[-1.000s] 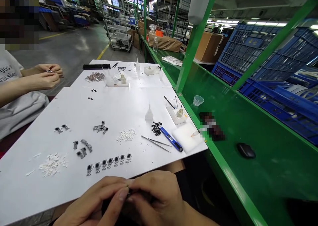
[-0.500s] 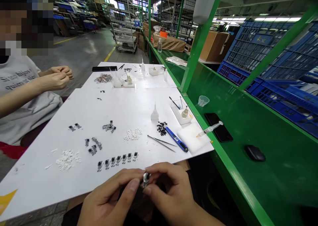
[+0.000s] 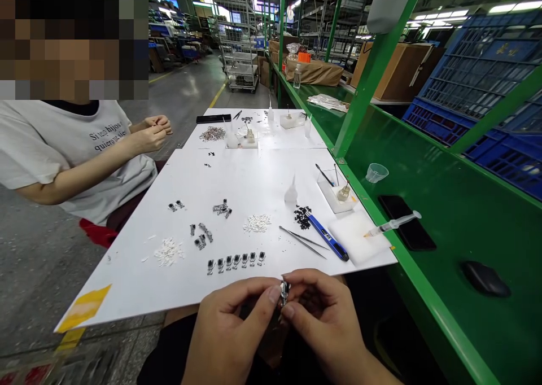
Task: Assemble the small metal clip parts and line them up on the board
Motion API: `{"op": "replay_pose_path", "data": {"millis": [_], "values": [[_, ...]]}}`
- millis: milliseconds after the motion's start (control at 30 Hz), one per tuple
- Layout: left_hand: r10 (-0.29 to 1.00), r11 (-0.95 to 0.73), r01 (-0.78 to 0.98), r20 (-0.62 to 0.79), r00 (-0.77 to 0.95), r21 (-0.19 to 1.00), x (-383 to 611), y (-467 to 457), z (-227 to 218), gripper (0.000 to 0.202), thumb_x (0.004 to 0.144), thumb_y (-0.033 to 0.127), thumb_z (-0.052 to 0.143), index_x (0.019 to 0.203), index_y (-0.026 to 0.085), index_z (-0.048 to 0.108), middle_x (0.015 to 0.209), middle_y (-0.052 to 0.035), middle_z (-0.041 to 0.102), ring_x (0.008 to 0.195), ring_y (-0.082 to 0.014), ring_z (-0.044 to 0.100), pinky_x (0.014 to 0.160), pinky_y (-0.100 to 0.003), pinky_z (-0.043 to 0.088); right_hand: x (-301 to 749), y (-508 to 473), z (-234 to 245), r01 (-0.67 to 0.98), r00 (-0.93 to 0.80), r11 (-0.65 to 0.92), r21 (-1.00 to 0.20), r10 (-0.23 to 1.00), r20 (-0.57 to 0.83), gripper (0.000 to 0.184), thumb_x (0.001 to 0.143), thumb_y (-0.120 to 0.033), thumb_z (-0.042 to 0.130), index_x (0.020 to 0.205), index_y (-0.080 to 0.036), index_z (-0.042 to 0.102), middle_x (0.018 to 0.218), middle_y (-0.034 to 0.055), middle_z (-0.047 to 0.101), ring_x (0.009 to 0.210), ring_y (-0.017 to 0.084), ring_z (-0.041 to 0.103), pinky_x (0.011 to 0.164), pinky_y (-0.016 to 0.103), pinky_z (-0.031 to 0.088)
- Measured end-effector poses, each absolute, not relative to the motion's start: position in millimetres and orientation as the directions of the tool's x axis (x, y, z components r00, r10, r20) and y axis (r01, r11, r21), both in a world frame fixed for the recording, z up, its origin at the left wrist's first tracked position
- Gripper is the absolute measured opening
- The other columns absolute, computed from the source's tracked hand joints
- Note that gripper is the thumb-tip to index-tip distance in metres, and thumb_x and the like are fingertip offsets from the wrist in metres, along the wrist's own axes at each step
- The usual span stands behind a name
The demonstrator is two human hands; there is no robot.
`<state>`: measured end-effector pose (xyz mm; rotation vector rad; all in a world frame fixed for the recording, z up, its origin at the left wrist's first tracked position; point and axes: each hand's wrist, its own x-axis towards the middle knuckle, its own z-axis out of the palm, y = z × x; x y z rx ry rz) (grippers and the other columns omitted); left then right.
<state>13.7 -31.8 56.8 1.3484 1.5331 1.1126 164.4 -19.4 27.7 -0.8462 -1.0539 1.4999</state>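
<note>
A long green workbench point(image 3: 449, 193) runs from 5 o'clock up toward 12 o'clock, with blue crates point(image 3: 474, 74) stacked behind it at 2 o'clock. A white board point(image 3: 237, 182) lies against the bench's near edge and fills the middle of the view. At 9 o'clock a co-worker in a white T-shirt point(image 3: 80, 148) sits beside the board, both hands raised close together. At 6 o'clock, just past the board's near edge, the person's left hand point(image 3: 228, 334) and right hand point(image 3: 326, 317) meet. The fingertips of both are pinched shut on a small metal part point(image 3: 284, 291) held upright between them. On the board at 12 o'clock from that part stands a row of similar metal parts point(image 3: 235, 261). Tweezers point(image 3: 302, 241) and a blue pen-shaped tool point(image 3: 328, 239) lie side by side at 1 o'clock. A pile of white pieces point(image 3: 257, 223) and a pile of black pieces point(image 3: 302, 215) sit just beyond them.
</note>
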Motion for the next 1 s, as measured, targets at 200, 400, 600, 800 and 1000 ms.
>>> {"op": "replay_pose_path", "data": {"millis": [200,400,600,800,1000], "values": [[0.991,0.130,0.203,-0.121,-0.057,0.971,14,-32,58,0.024,0.084,0.045,0.067,0.086,0.027,0.082,0.059,0.0013,0.073,0.050,-0.0178,0.067,0.047,-0.024,0.057,165,-21,30,-0.272,-0.171,0.034,-0.962,0.982,0.083,0.021,0.075,-0.016,0.078,0.095,-0.023,0.078,0.075,0.0029,0.076,0.067,0.016,0.071,0.063,0.024,0.058],[0.985,0.062,0.273,-0.015,-0.172,0.960,17,-37,56,0.017,0.081,0.040,0.072,0.079,0.026,0.082,0.077,-0.0016,0.080,0.070,-0.0210,0.074,0.063,-0.025,0.061,163,-20,30,-0.248,-0.159,0.088,-0.965,0.979,0.131,0.022,0.074,-0.014,0.078,0.094,-0.024,0.080,0.074,0.0025,0.078,0.065,0.016,0.072,0.063,0.025,0.059],[0.986,0.028,0.313,0.025,-0.163,0.949,14,-36,54,0.017,0.082,0.039,0.071,0.080,0.026,0.082,0.078,-0.0017,0.081,0.071,-0.0208,0.075,0.064,-0.024,0.062,163,-19,28,-0.289,-0.193,0.018,-0.957,0.978,0.076,0.024,0.074,-0.013,0.080,0.095,-0.024,0.079,0.076,0.0014,0.078,0.067,0.015,0.072,0.065,0.023,0.058],[0.991,0.027,0.284,0.011,-0.134,0.958,12,-36,53,0.021,0.087,0.041,0.065,0.084,0.026,0.079,0.067,0.0004,0.077,0.065,-0.0186,0.075,0.058,-0.021,0.061,164,-18,22,-0.518,-0.280,-0.240,-0.821,0.954,-0.103,0.031,0.069,-0.022,0.088,0.098,-0.020,0.077,0.072,-0.0007,0.074,0.054,0.009,0.066,0.054,0.019,0.055],[0.898,-0.275,0.520,0.410,-0.164,0.809,13,-45,47,0.022,0.083,0.021,0.066,0.103,0.029,0.070,0.084,0.0036,0.081,0.068,-0.0145,0.075,0.068,-0.022,0.062,164,-16,18,-0.588,-0.324,-0.314,-0.746,0.936,-0.140,0.034,0.068,-0.022,0.090,0.099,-0.018,0.076,0.070,-0.0006,0.074,0.051,0.008,0.066,0.051,0.017,0.054]]}}
